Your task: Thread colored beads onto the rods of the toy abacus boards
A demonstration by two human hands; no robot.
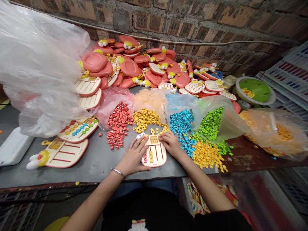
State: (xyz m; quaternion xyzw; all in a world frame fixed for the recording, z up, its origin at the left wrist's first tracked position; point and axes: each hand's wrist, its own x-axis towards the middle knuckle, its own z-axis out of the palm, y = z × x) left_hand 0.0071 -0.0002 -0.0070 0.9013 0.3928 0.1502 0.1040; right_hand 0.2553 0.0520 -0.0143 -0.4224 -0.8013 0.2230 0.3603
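A cream toy calculator board (155, 153) with red grooves lies flat on the grey table (101, 160) in front of me. A few red and yellow buttons sit in its left columns. My left hand (132, 155) rests on the board's left edge, fingers curled against it. My right hand (170, 142) touches the board's upper right corner, fingertips pinched together over something too small to name. Heaps of red buttons (117, 123), yellow buttons (144, 118), blue buttons (181, 123) and green buttons (211, 125) lie just beyond the board.
Two more boards (64, 153) lie at the left, one (78, 129) filled with coloured buttons. A pile of red toy shells (149, 65) lines the brick wall. A big clear plastic bag (36, 70) bulges at left; a green bowl (255, 90) and orange-button bag (271, 133) sit right.
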